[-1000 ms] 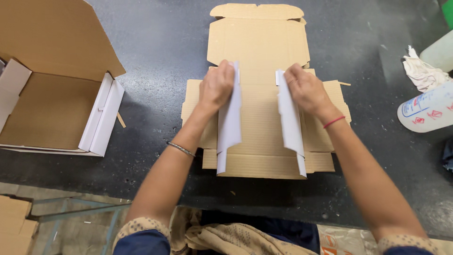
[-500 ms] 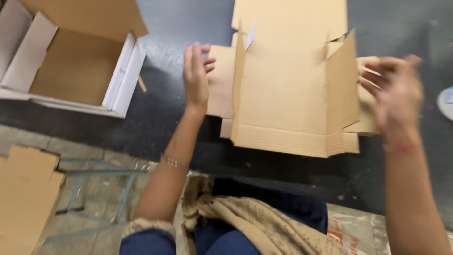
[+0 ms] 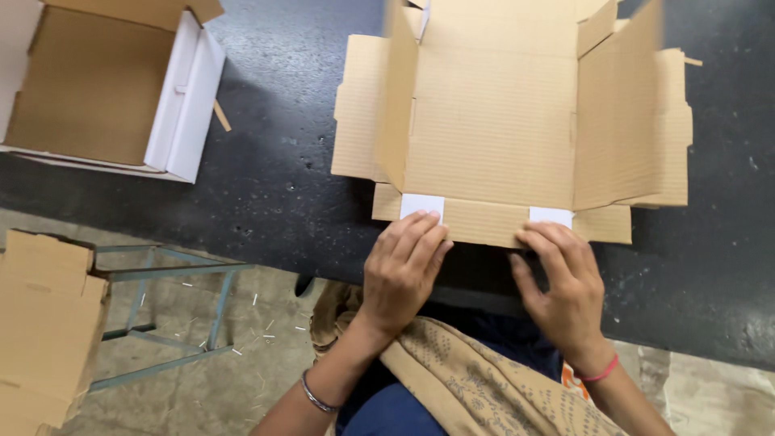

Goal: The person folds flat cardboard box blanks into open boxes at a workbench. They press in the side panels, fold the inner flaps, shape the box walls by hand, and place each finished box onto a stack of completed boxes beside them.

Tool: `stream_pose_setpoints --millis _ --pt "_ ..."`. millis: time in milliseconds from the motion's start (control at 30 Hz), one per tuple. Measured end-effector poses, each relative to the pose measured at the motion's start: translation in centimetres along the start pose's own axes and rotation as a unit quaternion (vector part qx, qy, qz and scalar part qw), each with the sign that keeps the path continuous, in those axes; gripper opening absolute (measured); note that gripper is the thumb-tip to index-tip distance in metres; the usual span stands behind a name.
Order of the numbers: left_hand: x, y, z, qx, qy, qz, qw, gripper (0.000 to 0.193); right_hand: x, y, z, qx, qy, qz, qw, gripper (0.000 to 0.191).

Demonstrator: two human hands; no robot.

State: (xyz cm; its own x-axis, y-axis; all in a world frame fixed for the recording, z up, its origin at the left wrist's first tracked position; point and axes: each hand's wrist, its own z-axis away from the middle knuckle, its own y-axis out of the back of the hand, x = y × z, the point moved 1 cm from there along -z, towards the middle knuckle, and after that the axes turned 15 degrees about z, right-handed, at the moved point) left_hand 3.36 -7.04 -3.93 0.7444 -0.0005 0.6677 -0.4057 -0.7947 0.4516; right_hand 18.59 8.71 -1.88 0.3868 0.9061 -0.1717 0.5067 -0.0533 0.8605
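Now both hands rest on the near front flap (image 3: 500, 222) of the flat-cut cardboard box blank (image 3: 492, 137), which lies on the dark worktop (image 3: 274, 169) just ahead of the person. The left hand (image 3: 401, 274) lies open, fingers spread over the flap's left end beside a small white tab (image 3: 421, 205); the right hand (image 3: 565, 282) presses flat, also not gripping, just below the other white tab (image 3: 550, 215). Beyond the hands, the two side walls stand up, the left one (image 3: 400, 105) nearly upright, the right one (image 3: 613, 113) leaning outward.

To fold this flap well, I judge the fingers should stay spread along its crease, lifting both ends evenly so the board bends on the scored line rather than buckling. The leaning right wall probably needs squaring first, so the tabs can meet it cleanly. A finished white-sided box (image 3: 105, 89) sits well to the left of the left hand.
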Motion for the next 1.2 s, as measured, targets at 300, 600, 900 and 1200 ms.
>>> stream_pose_setpoints --millis 300,600,900,1200 --pt "-0.7 1.5 -2.7 -0.066 0.005 -0.044 0.997 0.048 -1.6 2.9 -1.8 -0.014 0.061 0.036 0.997 0.036" --pt "2.1 1.9 -3.5 -0.021 0.017 -0.009 1.000 0.046 -1.3 1.3 -4.2 -0.038 0.091 0.021 0.995 0.039" --pt "-8.8 4.0 -11.4 0.133 0.174 0.261 0.940 0.052 3.8 0.0 -7.3 -0.060 0.057 0.011 0.996 0.035" --pt "-19.5 -5.1 -22.5 -0.035 0.315 0.390 0.865 0.093 3.3 -0.2 -7.3 -0.038 0.061 0.005 0.997 0.038"
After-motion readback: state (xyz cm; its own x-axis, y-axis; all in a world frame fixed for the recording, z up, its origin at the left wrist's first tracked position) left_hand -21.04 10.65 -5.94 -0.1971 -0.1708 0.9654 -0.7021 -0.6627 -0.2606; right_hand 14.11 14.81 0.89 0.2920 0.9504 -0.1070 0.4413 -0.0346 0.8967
